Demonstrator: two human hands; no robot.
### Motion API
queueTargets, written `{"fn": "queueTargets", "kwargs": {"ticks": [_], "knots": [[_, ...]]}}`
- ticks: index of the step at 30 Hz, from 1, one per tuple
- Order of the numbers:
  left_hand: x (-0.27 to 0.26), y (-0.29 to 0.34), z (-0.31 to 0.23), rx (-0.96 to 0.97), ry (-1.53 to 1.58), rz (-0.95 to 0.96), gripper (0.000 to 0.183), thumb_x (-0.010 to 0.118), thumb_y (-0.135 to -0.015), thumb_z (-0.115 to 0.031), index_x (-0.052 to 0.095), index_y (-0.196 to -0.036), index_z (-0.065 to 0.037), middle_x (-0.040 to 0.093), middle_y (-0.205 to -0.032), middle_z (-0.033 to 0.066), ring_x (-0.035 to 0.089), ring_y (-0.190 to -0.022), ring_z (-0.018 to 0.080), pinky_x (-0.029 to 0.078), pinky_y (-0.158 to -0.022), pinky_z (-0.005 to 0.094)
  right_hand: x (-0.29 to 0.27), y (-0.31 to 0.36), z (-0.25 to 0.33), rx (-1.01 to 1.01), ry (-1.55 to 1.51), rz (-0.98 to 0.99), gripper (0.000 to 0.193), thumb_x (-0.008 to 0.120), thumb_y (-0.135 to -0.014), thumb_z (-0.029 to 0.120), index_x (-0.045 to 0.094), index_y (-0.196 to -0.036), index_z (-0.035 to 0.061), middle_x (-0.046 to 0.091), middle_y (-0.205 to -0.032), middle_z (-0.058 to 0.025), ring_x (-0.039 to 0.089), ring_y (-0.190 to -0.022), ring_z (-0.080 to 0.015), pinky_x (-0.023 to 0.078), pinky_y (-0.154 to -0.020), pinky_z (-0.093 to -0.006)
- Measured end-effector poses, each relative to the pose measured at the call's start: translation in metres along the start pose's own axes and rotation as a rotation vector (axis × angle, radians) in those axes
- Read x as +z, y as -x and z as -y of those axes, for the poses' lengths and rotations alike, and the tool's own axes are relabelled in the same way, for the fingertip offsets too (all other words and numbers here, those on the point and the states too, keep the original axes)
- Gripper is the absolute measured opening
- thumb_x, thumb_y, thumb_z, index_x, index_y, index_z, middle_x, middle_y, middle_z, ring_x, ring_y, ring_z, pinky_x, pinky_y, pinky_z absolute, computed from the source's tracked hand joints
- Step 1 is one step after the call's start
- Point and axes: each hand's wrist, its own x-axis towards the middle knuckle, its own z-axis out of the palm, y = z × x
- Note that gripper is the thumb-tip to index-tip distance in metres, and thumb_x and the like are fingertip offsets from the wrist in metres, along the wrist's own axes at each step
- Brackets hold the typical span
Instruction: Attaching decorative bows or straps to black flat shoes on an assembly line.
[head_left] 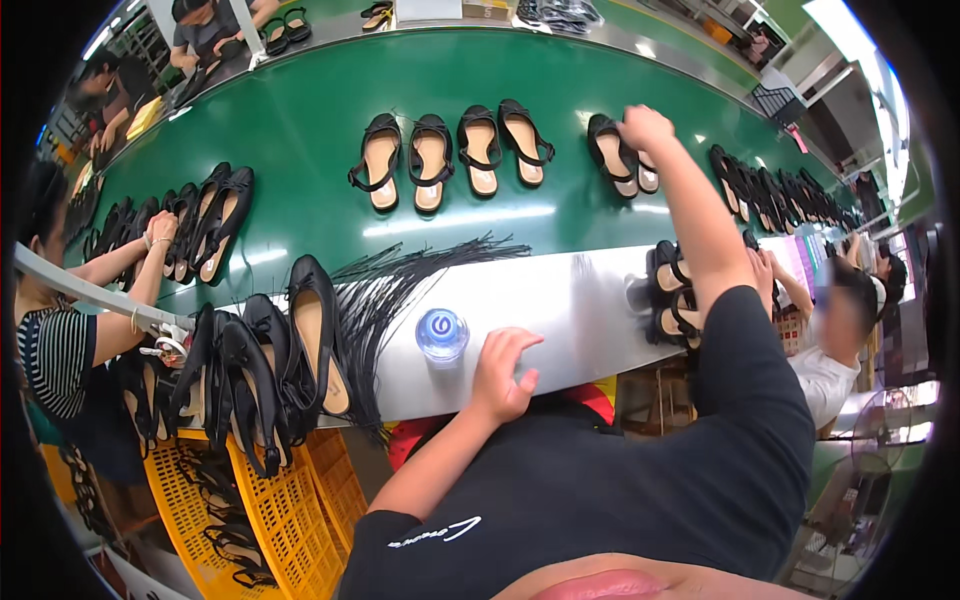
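Note:
My right hand (645, 128) reaches across the green work surface, fingers curled over the front of a black slingback flat (648, 178) with a beige insole. Its fingertips are partly hidden. Right beside it, to the left, lies another black flat (613, 160). My left hand (505, 378) hovers near the metal ledge's front edge, fingers apart and holding nothing. Just left of that hand stands a clear plastic bottle (441, 340) with a blue top. Several black slingback flats (430, 160) sit in a row at the centre of the green surface.
Thin black strips (385, 290) lie loose on the metal ledge (550, 300). Black shoes (270, 350) pile up at left above yellow crates (290, 510). More shoes line both sides (205, 220). Co-workers sit at left (65, 350) and right (830, 370), hands among shoes.

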Motion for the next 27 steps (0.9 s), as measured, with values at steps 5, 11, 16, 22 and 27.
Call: {"fn": "queueTargets", "kwargs": {"ticks": [5,11,16,22,27], "knots": [[0.002,-0.003,0.001,0.017,0.029,0.086,0.038,0.067,-0.091,-0.033,0.073,-0.115,-0.005,0.072,-0.109,0.0166,0.064,-0.105,0.0399,0.052,-0.096,0.0478,0.064,-0.033,0.170,0.036,-0.486,0.184,0.066,0.065,-0.097,0.059,0.077,-0.126,0.0009,0.077,-0.124,-0.0249,0.072,-0.124,-0.0402,0.056,-0.105,-0.0503],[-0.002,0.003,-0.001,-0.075,0.037,0.076,0.024,0.070,-0.089,-0.022,0.074,-0.108,-0.008,0.074,-0.101,0.0123,0.068,-0.099,0.0361,0.054,-0.090,0.0449,0.035,0.002,0.210,0.020,-0.387,0.247,0.042,0.063,-0.087,0.023,0.079,-0.119,-0.0001,0.078,-0.120,-0.0257,0.076,-0.116,-0.0405,0.060,-0.098,-0.0486],[-0.005,0.008,-0.004,-0.034,0.078,0.072,0.023,0.068,-0.085,-0.020,0.076,-0.102,-0.007,0.074,-0.092,0.0100,0.070,-0.082,0.0312,0.056,-0.075,0.0416,-0.020,0.106,0.135,-0.050,-0.474,0.105,0.050,0.061,-0.092,0.030,0.073,-0.129,-0.0005,0.075,-0.120,-0.0326,0.071,-0.120,-0.0468,0.055,-0.105,-0.0514],[-0.007,0.044,-0.006,0.404,-0.010,0.089,0.018,0.077,-0.081,-0.025,0.076,-0.093,-0.012,0.071,-0.084,0.0055,0.069,-0.076,0.0291,0.055,-0.066,0.0417,-0.019,0.285,0.094,-0.002,-0.317,0.185,0.055,0.061,-0.099,0.029,0.061,-0.147,0.0031,0.077,-0.122,-0.0258,0.075,-0.112,-0.0437,0.056,-0.098,-0.0539],[-0.063,0.145,-0.010,0.332,-0.171,-0.010,0.016,0.073,-0.083,-0.026,0.074,-0.084,-0.010,0.066,-0.075,0.0060,0.064,-0.064,0.0275,0.050,-0.058,0.0415,-0.017,0.385,0.161,-0.278,-0.383,-0.485,0.025,0.070,-0.096,0.014,0.075,-0.119,0.0080,0.074,-0.099,-0.0135,0.071,-0.094,-0.0355,0.057,-0.085,-0.0478]]}}
